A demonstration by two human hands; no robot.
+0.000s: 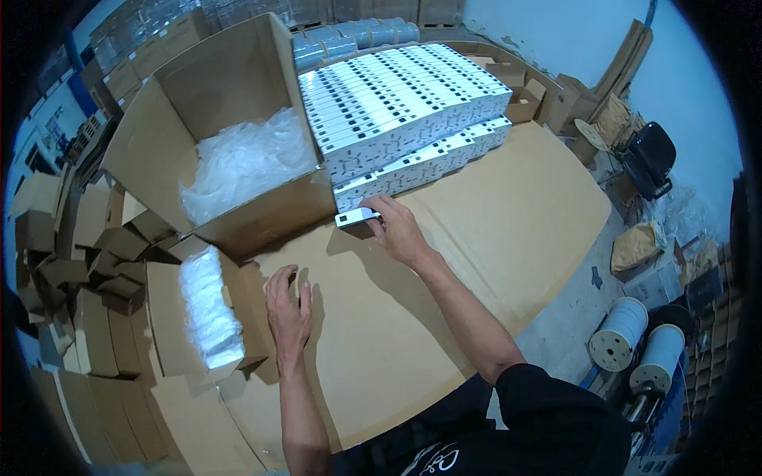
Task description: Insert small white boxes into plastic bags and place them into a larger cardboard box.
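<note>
My right hand (pixel 394 228) grips a small, slim white box (pixel 357 217) with a dark square on its end, just above the table by the front of the stacked boxes. Rows of similar white boxes (pixel 405 99) stand in two layers behind it. My left hand (pixel 289 311) is open over the brown table surface (pixel 381 333), fingers slightly curled and holding nothing. Beside it on the left sits a small open carton (pixel 164 309) with a bundle in clear bubble wrap (pixel 211 305) in it.
A large open carton (pixel 238 208) with crumpled clear plastic (pixel 250 159) stands at the back left. Folded cartons (pixel 99 317) crowd the left side. Right of the table are a black chair (pixel 652 159) and white cable spools (pixel 619 333) on the floor.
</note>
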